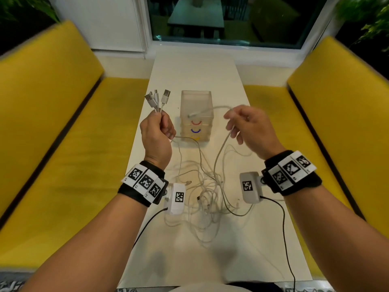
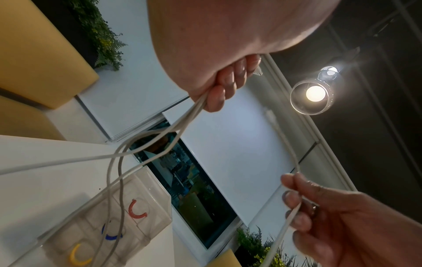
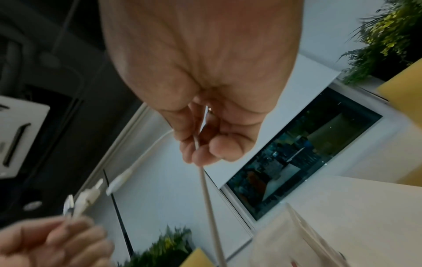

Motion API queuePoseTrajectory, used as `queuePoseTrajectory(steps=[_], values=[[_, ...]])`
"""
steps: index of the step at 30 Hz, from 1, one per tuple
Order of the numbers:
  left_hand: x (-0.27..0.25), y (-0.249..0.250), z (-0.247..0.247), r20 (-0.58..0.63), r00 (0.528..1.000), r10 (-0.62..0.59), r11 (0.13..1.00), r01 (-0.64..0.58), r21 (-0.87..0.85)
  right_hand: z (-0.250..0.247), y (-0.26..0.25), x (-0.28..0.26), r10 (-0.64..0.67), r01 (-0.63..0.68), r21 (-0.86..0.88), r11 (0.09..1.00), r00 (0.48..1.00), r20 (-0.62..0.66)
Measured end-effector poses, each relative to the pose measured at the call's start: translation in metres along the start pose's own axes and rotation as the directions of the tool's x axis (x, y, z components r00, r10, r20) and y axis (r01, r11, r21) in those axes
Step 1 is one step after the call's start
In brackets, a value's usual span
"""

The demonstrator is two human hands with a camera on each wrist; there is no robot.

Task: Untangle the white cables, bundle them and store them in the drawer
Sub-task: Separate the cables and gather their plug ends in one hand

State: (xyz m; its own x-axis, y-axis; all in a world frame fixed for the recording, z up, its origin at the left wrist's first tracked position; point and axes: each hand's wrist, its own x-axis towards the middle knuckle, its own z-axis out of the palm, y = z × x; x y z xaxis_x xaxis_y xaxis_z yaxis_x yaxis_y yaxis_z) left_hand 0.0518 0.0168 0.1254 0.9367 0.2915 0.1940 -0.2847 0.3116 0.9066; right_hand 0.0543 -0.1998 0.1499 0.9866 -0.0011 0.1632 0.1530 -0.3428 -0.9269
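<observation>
Several white cables (image 1: 207, 199) lie tangled on the white table (image 1: 195, 68) between my wrists. My left hand (image 1: 159, 125) is raised and grips three cable ends, whose USB plugs (image 1: 157, 96) fan out above the fist; in the left wrist view their cords (image 2: 160, 137) trail down from my left hand (image 2: 219, 86). My right hand (image 1: 242, 123) pinches one more cable, whose plug end (image 1: 192, 114) sticks out leftward in front of the drawer unit (image 1: 196, 116). The right wrist view shows that cable (image 3: 206, 189) running through my right hand (image 3: 200, 144).
The clear drawer unit (image 2: 128, 222) has three drawers with red, blue and yellow handles, all closed, and stands mid-table. Yellow benches (image 1: 63, 144) flank the table on both sides. A window (image 1: 221, 20) lies beyond the far end. Black wrist-camera leads (image 1: 282, 218) hang near me.
</observation>
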Motion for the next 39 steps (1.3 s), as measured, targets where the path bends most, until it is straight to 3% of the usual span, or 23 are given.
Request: queuePoseTrajectory(steps=[6, 11, 18, 21, 23, 28, 30, 32, 35, 37, 39], values=[[0.002, 0.007, 0.001, -0.014, 1.000, 0.004, 1.000, -0.004, 0.000, -0.030, -0.040, 0.008, -0.064, 0.146, 0.331, 0.932, 0.967, -0.246], [0.000, 0.007, 0.003, -0.016, 1.000, 0.000, 1.000, 0.000, 0.002, -0.030, -0.038, 0.007, -0.109, 0.192, 0.265, 0.945, 0.948, -0.298], [0.010, 0.013, -0.007, -0.048, 0.999, 0.015, 1.000, -0.016, -0.020, -0.051, -0.025, 0.012, -0.034, 0.133, 0.199, 0.971, 0.900, -0.435], [0.009, 0.012, -0.006, -0.029, 0.999, 0.012, 1.000, -0.012, -0.023, -0.047, -0.002, 0.018, 0.033, -0.036, -0.003, 0.999, 0.943, -0.332], [0.006, 0.010, -0.002, -0.014, 1.000, 0.009, 1.000, -0.009, -0.015, -0.031, 0.023, 0.017, 0.178, -0.198, -0.062, 0.978, 0.954, -0.240], [0.001, 0.006, 0.003, 0.001, 1.000, 0.001, 1.000, -0.001, -0.004, -0.002, 0.099, 0.011, 0.513, -0.515, 0.032, 0.857, 0.845, -0.150], [0.001, 0.007, 0.001, 0.002, 1.000, 0.004, 1.000, -0.004, -0.002, 0.007, 0.120, 0.007, 0.564, -0.574, -0.070, 0.816, 0.817, -0.122], [0.001, 0.007, -0.002, -0.005, 1.000, 0.002, 1.000, -0.002, 0.006, 0.018, 0.127, -0.002, 0.508, -0.523, -0.303, 0.797, 0.851, -0.135], [0.002, 0.005, -0.004, -0.024, 1.000, -0.013, 1.000, 0.013, 0.008, 0.046, 0.117, -0.024, 0.334, -0.344, -0.389, 0.855, 0.938, -0.094], [0.001, 0.002, -0.003, -0.029, 0.999, -0.021, 1.000, 0.021, 0.003, 0.072, 0.109, -0.041, 0.267, -0.215, -0.414, 0.884, 0.961, 0.072], [0.000, 0.001, -0.001, -0.019, 0.999, -0.027, 1.000, 0.027, 0.000, 0.100, 0.108, -0.057, 0.255, -0.082, -0.463, 0.882, 0.911, 0.324]])
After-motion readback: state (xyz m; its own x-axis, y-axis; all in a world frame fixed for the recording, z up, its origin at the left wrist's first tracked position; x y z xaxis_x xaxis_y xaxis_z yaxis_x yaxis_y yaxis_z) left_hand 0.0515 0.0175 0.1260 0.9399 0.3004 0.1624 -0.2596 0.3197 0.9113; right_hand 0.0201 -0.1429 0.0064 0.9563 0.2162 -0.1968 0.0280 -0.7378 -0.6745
